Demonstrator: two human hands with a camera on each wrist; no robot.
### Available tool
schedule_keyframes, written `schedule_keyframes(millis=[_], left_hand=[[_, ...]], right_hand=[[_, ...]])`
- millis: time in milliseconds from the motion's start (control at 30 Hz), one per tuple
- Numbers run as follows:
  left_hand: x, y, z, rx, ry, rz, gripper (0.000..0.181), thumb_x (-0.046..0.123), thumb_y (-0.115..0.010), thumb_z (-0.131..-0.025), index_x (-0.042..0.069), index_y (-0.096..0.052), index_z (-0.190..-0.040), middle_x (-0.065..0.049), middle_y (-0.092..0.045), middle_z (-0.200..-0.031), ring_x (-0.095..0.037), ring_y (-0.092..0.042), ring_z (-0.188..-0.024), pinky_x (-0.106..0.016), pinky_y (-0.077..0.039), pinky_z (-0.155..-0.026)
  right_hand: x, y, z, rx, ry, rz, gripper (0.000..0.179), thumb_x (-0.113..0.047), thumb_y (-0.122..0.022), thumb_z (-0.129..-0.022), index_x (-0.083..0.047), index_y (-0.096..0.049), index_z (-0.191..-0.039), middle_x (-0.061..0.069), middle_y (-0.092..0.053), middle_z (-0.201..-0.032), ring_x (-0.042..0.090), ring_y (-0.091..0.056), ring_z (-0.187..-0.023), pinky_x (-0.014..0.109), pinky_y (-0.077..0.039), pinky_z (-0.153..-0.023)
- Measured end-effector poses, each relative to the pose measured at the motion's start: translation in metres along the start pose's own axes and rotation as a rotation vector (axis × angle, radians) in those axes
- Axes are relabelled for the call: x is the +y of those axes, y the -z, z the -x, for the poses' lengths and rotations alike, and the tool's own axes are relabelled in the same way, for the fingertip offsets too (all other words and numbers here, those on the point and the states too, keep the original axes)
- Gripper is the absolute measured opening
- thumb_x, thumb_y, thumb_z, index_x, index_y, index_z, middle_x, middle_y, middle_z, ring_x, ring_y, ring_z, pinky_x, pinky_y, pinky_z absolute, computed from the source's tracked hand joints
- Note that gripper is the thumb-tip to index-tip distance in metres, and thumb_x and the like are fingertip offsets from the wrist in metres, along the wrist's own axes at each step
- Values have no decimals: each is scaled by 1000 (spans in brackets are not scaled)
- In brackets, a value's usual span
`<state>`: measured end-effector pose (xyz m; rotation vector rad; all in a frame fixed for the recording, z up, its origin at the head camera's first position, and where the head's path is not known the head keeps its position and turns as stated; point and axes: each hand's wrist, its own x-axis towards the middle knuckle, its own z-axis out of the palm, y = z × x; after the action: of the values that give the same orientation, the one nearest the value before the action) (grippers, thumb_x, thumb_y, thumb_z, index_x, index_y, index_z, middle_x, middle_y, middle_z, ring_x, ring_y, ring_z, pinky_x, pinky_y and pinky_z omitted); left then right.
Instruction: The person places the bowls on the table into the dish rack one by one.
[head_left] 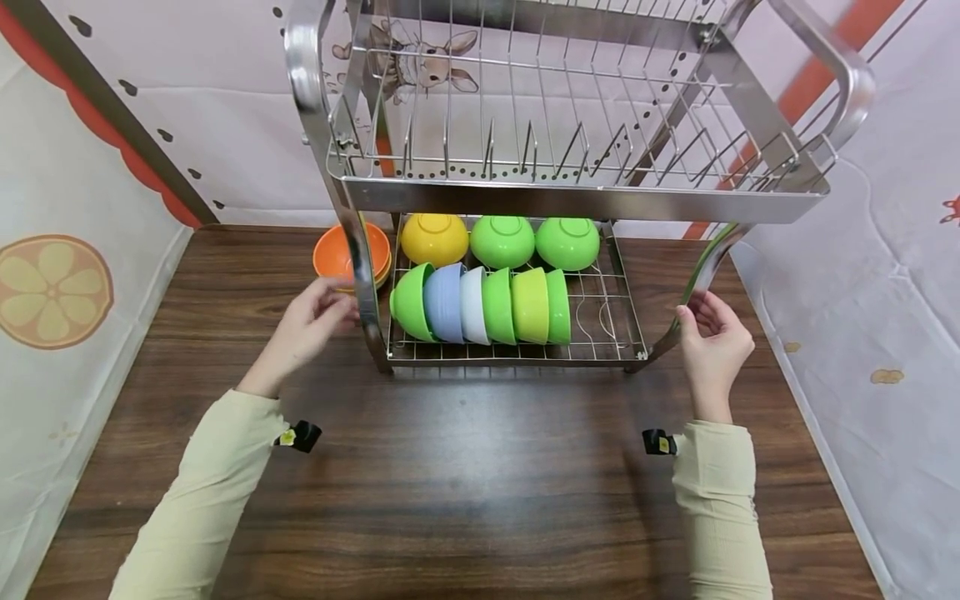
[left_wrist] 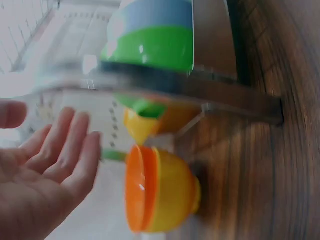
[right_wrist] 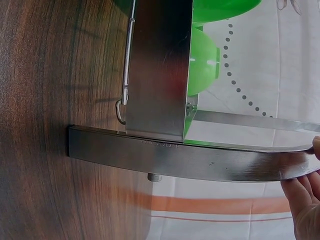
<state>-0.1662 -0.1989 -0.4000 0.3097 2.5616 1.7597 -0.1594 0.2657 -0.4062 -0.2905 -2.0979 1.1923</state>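
A two-tier metal dish rack [head_left: 585, 202] stands on the brown table. My right hand [head_left: 716, 342] pinches its right upright between thumb and fingers, as the right wrist view shows at the upright [right_wrist: 225, 162]. Beside the left upright [head_left: 363, 292], my left hand [head_left: 303, 329] has its fingers loosely extended and holds nothing. Behind that hand, an orange bowl [head_left: 332, 252] sits nested in a yellow bowl [left_wrist: 172, 192] outside the rack. On the lower tier, green, blue, pale and yellow-green bowls [head_left: 530, 304] stand on edge in a front row. A yellow bowl [head_left: 435, 242] and two green bowls [head_left: 502, 243] lie upside down behind.
The upper tier [head_left: 450, 196] has upright wire dividers and overhangs the lower one. Patterned white sheets [head_left: 75, 250] wall the table at the back and sides. The wooden tabletop [head_left: 480, 475] spreads out in front of the rack.
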Motion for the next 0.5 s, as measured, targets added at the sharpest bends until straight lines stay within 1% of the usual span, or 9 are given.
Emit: schedule_keyframes(millis=[67,133,200,267,300,333,400,433,500], left_hand=[[-5,7,-6,52,32,38,35,11,-42,-95,-9,-41,-125,-13,-60,-99,-1,-59,-81,-20,-51,-72],[-11,13,-12,121,72,41,39,16,-43,-95,-8,-41,-126,-9,-58,-100,1,-58,-80,-18,-51,-71],[-17,18,-17,189,104,-5,42,19,-44,-95,-7,-41,-127,-12,-57,-103,4,-56,-77,-14,-49,-67],[-22,22,-23,245,138,-77,43,21,-45,-94,-6,-43,-128,-19,-56,-108,7,-54,-74,-11,-48,-64],[-24,24,-26,270,152,-123,44,22,-46,-93,-5,-43,-128,-21,-55,-112,6,-55,-75,-11,-47,-64],[-26,25,-29,295,164,-163,45,21,-47,-93,-5,-43,-129,-22,-55,-115,2,-57,-79,-11,-47,-65],[-30,26,-35,329,191,-233,45,20,-48,-92,-4,-43,-129,-22,-55,-118,-9,-60,-89,-18,-48,-72],[-32,27,-38,339,202,-258,45,20,-48,-92,-4,-43,-130,-22,-55,-119,-15,-60,-94,-22,-49,-77],[-36,29,-43,342,222,-307,46,19,-48,-91,-5,-42,-131,-23,-54,-121,-27,-56,-105,-32,-46,-86]], right_hand=[[-1,0,0,1,-6,-8,27,-3,-66,-79,7,-64,-104,15,-66,-92,-11,-55,-72,8,-45,-67],[-1,1,0,0,-11,-14,27,-3,-66,-79,7,-64,-104,11,-66,-91,-11,-55,-72,8,-45,-67],[-2,1,0,-2,-15,-21,26,-2,-67,-79,7,-65,-103,7,-65,-90,-10,-56,-72,8,-45,-67],[-2,1,0,-5,-14,-25,27,-2,-67,-78,7,-64,-104,6,-65,-90,-10,-56,-72,8,-45,-68],[-3,1,0,-6,-15,-26,27,-2,-67,-78,7,-65,-103,6,-65,-90,-10,-56,-72,8,-45,-67],[-3,0,0,-6,-16,-28,27,-2,-67,-78,6,-65,-104,6,-65,-90,-10,-56,-72,8,-45,-67],[-3,1,0,-6,-15,-29,27,-2,-67,-78,6,-65,-104,7,-65,-90,-9,-56,-72,8,-45,-67],[-3,1,0,-7,-16,-28,27,-2,-67,-78,6,-65,-104,7,-65,-90,-9,-56,-72,8,-45,-68],[-3,1,0,-7,-18,-25,27,-3,-67,-78,6,-65,-103,7,-65,-90,-9,-56,-72,8,-45,-68]])
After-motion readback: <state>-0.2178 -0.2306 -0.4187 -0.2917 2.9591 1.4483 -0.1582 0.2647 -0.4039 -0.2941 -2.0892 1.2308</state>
